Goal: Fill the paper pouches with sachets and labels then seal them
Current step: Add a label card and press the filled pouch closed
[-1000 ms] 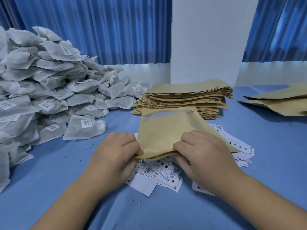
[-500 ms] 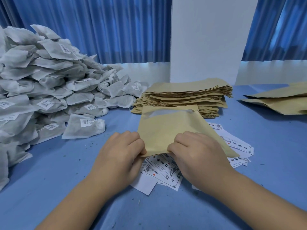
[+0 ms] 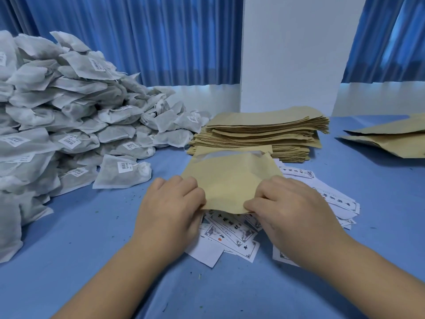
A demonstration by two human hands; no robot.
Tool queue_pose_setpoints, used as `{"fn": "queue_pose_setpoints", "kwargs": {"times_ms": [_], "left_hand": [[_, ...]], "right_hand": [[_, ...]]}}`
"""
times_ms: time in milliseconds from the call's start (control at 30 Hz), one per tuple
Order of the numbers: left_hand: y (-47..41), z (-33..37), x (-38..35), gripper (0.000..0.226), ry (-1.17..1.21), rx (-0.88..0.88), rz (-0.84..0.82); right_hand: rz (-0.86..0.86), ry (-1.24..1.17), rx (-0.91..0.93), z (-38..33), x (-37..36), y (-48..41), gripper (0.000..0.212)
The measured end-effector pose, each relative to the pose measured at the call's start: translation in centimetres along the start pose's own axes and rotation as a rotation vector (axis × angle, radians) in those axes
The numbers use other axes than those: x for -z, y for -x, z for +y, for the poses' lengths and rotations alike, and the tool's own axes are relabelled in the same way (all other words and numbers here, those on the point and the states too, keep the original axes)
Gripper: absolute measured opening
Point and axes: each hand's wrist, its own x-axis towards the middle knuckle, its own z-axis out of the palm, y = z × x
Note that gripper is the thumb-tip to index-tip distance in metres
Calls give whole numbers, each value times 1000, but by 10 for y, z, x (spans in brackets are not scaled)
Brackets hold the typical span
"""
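A tan paper pouch (image 3: pixel 230 178) with a clear strip at its far end lies tilted over a scatter of printed white labels (image 3: pixel 232 233) on the blue table. My left hand (image 3: pixel 172 208) pinches the pouch's near left corner. My right hand (image 3: pixel 289 210) pinches its near right edge; the near edge bows up slightly between them. A single white sachet (image 3: pixel 123 174) with a barcode sticker lies just left of the pouch. Behind it rises a big heap of sachets (image 3: pixel 57 116).
A stack of flat tan pouches (image 3: pixel 264 134) sits behind the held one. More pouches (image 3: pixel 391 137) lie at the right edge. A white pillar (image 3: pixel 294 54) and blue curtains stand at the back. More labels (image 3: pixel 338 199) spread to the right of my right hand.
Both hands have drawn closer together on the pouch's near edge, and the pouch has shifted slightly left and away. The view has tilted a little.
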Motion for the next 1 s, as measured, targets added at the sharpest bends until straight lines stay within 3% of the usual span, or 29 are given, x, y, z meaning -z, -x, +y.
{"fn": "queue_pose_setpoints", "kwargs": {"times_ms": [167,433,600,700,800,867,933,1000], "left_hand": [[-3,13,-5,22,-40,-11,-11],[-6,13,-11,8,1,-88,54],[-2,6,-9,20,41,-52,67],[-1,5,-10,11,54,-43,83],[-1,5,-13,25,52,-2,103],[-1,4,-12,28,44,5,106],[0,3,-11,23,45,-2,116],[1,3,-10,19,52,4,140]], "right_hand": [[18,15,-26,-1,-3,-1,26],[28,-9,32,-6,-4,-3,19],[73,-105,9,9,4,-3,16],[102,-83,-68,17,5,0,19],[67,-114,-52,18,5,0,8],[-15,-285,-159,20,5,0,17],[-115,-568,-394,23,8,-2,29],[-75,-748,-585,27,8,-5,40]]}}
